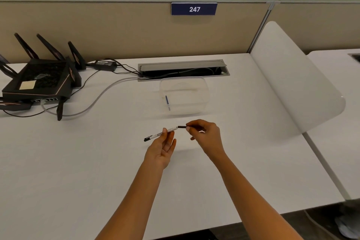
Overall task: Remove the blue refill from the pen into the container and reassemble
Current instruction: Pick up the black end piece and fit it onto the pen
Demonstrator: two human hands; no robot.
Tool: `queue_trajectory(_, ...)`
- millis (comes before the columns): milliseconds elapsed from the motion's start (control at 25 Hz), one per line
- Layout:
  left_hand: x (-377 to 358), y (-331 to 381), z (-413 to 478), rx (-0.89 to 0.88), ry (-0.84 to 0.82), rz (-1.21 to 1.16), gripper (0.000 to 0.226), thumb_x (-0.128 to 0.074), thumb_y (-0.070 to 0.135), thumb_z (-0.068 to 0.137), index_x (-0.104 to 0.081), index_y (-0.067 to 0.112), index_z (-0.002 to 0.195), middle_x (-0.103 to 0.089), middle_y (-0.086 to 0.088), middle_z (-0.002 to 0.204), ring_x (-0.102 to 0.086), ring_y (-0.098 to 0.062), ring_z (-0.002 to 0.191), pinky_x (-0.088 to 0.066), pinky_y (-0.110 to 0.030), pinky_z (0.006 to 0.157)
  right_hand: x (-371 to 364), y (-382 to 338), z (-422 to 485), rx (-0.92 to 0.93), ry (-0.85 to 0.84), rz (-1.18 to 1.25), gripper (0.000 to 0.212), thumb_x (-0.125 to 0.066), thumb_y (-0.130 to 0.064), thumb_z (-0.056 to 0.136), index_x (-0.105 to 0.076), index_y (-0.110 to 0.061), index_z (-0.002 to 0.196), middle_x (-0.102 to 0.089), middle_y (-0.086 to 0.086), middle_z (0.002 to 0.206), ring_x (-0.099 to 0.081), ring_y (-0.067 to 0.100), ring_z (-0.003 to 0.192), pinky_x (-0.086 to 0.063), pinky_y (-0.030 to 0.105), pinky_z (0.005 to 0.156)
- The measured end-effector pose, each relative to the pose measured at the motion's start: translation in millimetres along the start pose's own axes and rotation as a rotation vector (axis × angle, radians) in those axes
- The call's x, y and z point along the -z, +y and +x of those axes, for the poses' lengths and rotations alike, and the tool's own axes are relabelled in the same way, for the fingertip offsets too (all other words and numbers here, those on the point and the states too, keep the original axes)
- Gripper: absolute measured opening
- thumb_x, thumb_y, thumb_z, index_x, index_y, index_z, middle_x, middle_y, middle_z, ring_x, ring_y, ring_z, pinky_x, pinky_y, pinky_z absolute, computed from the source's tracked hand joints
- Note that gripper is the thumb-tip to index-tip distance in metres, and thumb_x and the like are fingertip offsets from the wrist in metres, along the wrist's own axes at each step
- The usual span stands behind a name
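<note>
The left hand [162,147] gripped the pen barrel [161,134]; the right hand [204,132] pinched a black end piece [182,127]. At twelve o'clock, the blue refill [167,101] lay in the container [202,91].

A white worktop [78,161] carries a black router [39,82] with upright antennas at the far left, its power adapter [104,64] and cables [93,101] running to an open cable hatch [183,69], below a beige partition [116,29] with a blue sign [194,9] reading 247.
</note>
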State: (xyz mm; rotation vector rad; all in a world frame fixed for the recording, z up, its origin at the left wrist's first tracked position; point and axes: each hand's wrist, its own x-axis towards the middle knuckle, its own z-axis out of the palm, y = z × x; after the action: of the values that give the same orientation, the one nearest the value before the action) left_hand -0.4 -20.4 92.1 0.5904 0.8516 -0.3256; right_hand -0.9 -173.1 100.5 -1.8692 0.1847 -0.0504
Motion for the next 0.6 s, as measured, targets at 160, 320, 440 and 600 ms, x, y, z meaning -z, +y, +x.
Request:
queue_trajectory(160, 0.1, 1.4, -0.5, -0.011, 0.004, -0.005, 0.010, -0.066, 0.013, 0.085, -0.061, 0.005, 0.086, -0.074, -0.009, 0.068, -0.068, -0.022, 0.087, -0.051, -0.040, 0.090, -2.2, -3.0, 0.6, 0.024, 0.000, -0.044, 0.016, -0.070, -0.009, 0.083, -0.074, -0.024, 0.084, -0.071, -0.009, 0.078, -0.067, 0.006, 0.074, -0.061, 0.027, 0.061)
queue_trajectory(320, 0.9, 2.3, -0.2, -0.024, 0.008, 0.015, 0.010, -0.066, 0.013, 0.085, -0.061, 0.005, 0.087, -0.075, -0.009, 0.068, -0.068, -0.022, 0.085, -0.051, -0.039, 0.086, -3.2, -2.0, 1.7, 0.039, 0.007, -0.093, 0.017, -0.070, -0.009, 0.082, -0.073, -0.026, 0.083, -0.071, -0.010, 0.078, -0.067, 0.008, 0.074, -0.062, 0.037, 0.067)
queue_trajectory(440, 0.7, 2.5, 1.1, -0.045, 0.019, 0.054, 0.010, -0.067, 0.013, 0.085, -0.062, 0.005, 0.087, -0.074, -0.009, 0.071, -0.069, -0.020, 0.083, -0.052, -0.038, 0.084, -3.7, -1.6, 3.0, 0.071, 0.006, -0.141, 0.016, -0.070, -0.009, 0.083, -0.073, -0.025, 0.084, -0.069, -0.013, 0.077, -0.066, 0.005, 0.076, -0.062, 0.037, 0.070)
queue_trajectory(600, 0.8, 2.8, 2.6, -0.079, 0.029, 0.084, 0.010, -0.067, 0.013, 0.084, -0.063, 0.005, 0.087, -0.072, -0.010, 0.081, -0.069, -0.020, 0.081, -0.052, -0.038, 0.086, -4.2, -2.8, 4.9, 0.124, 0.002, -0.205, 0.012, -0.071, -0.010, 0.083, -0.075, -0.019, 0.089, -0.066, -0.016, 0.077, -0.064, -0.002, 0.075, -0.060, 0.029, 0.070)
